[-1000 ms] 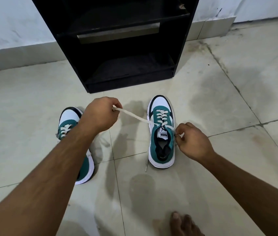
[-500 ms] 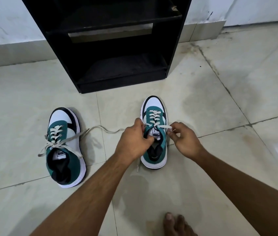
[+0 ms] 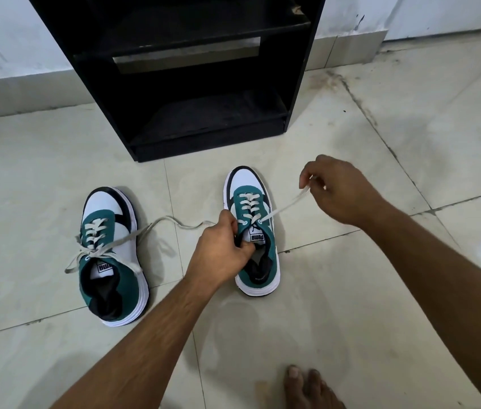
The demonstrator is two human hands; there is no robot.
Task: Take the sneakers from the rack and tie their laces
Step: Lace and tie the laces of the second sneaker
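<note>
Two green, white and black sneakers stand on the tiled floor, toes pointing away from me. My left hand (image 3: 221, 251) grips the tongue and collar of the right sneaker (image 3: 255, 231). My right hand (image 3: 336, 191) pinches that sneaker's right lace (image 3: 285, 207) and holds it taut, up and to the right. The other lace end (image 3: 174, 221) trails left across the floor. The left sneaker (image 3: 109, 255) sits apart with its laces loose and spread out.
A black shoe rack (image 3: 192, 75) with bare shelves stands against the white wall just beyond the sneakers. My bare toes (image 3: 307, 385) show at the bottom edge. Pale floor tiles with dark grout lines surround everything.
My left hand let go of the left lace and moved onto the right sneaker's tongue. My right hand has pulled the right lace outward and upward.
</note>
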